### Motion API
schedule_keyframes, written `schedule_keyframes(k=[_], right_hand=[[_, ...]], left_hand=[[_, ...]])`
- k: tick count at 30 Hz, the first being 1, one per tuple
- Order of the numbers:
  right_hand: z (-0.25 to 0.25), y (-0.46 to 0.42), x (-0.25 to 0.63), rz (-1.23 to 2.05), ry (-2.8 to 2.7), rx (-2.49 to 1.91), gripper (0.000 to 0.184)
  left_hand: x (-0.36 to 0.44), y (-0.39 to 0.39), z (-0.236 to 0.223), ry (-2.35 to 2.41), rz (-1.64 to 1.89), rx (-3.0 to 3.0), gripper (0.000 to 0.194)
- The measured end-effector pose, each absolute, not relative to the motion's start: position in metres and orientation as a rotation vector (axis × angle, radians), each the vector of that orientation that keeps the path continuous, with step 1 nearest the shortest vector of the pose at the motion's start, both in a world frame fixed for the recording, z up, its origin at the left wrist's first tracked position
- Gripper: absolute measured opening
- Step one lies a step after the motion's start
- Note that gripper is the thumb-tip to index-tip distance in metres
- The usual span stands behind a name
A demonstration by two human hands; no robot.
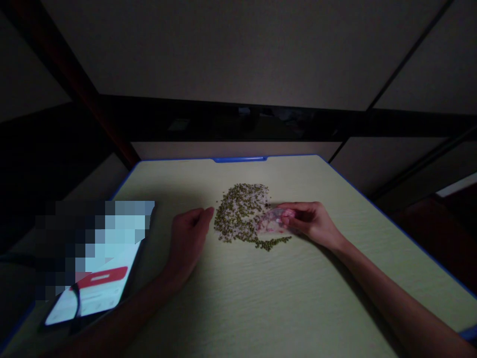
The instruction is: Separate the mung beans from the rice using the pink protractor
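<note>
A flat pile of small green beans, like mung beans, mixed with pale grains [238, 211] lies in the middle of the table. A thin strip of mostly green beans [272, 243] runs along its near right side. My right hand [315, 223] pinches a crumpled clear plastic bag with pink marks [271, 221] between thumb and fingers, its free end over the pile's right edge. My left hand [190, 236] is closed in a loose fist just left of the pile, thumb toward the beans. Whatever it may hold is hidden.
The pale table top [261, 298] has a blue edge and a blue handle [240, 159] on its far side. At the left stands a lit tablet or phone screen [112, 278], partly blurred out, with a dark cable across it. A panelled wall rises behind.
</note>
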State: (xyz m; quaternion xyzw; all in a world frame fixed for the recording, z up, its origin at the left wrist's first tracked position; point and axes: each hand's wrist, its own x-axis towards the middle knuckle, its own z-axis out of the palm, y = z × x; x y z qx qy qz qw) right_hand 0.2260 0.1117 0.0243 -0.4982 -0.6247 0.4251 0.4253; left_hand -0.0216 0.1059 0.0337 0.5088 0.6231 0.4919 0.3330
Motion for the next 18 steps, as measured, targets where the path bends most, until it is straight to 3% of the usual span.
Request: schedule_keyframes(k=[18], right_hand=[[0.0300,0.1092,0.2227,0.994,-1.599,-1.248,0.029]], left_hand=[[-0.0186,0.1046,0.0372,1.625,1.304,1.352,0.038]])
